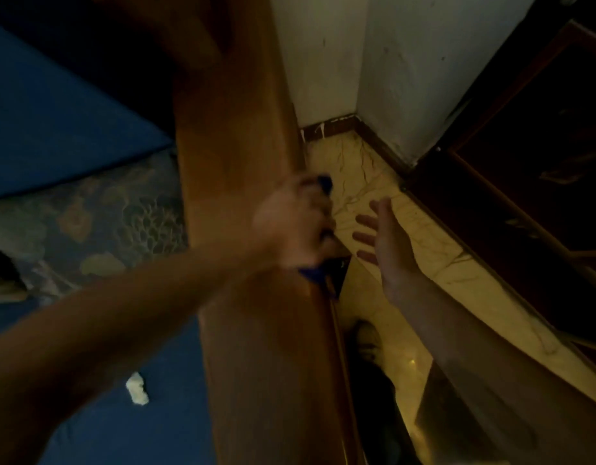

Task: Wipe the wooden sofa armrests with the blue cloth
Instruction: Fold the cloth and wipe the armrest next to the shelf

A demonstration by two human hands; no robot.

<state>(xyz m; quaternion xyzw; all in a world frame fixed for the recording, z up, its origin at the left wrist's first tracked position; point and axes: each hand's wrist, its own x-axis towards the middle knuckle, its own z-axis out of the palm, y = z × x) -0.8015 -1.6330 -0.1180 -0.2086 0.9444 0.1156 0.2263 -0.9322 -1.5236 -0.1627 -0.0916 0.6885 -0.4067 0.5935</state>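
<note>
Head view, looking down, dim and motion-blurred. A long glossy brown wooden sofa armrest (256, 203) is seen running from top to bottom through the middle of the frame. The left hand (295, 223) is laid over its right-hand edge, approx. halfway along, fingers curled round a crumpled dark blue cloth (311, 273); only small bits of the cloth are shown, one peeking past the fingertips, one under the wrist. The cloth is pressed against the wood at the edge. The right hand (387, 243) is held out in the air just beside the armrest, over the floor, palm up-ish, fingers spread and straight, nothing in it.

To the left of the armrest, a blue seat cushion (65, 119) and a floral-patterned fabric (95, 226) are seen, w/ a small white scrap (137, 393) lying on blue upholstery lower down. To the right, a pale yellow marble-look tiled floor (434, 250), a white wall corner (357, 55) w/ dark skirting, and dark wooden furniture (524, 162) are visible.

Progress, as judged: wiping appears to be under way on this armrest, at its outer edge near mid-length. No clear difference between wiped and unwiped wood can be made out in this light, so how much of it is done can't be told. No other armrest is in view, so at least that is probably left.
</note>
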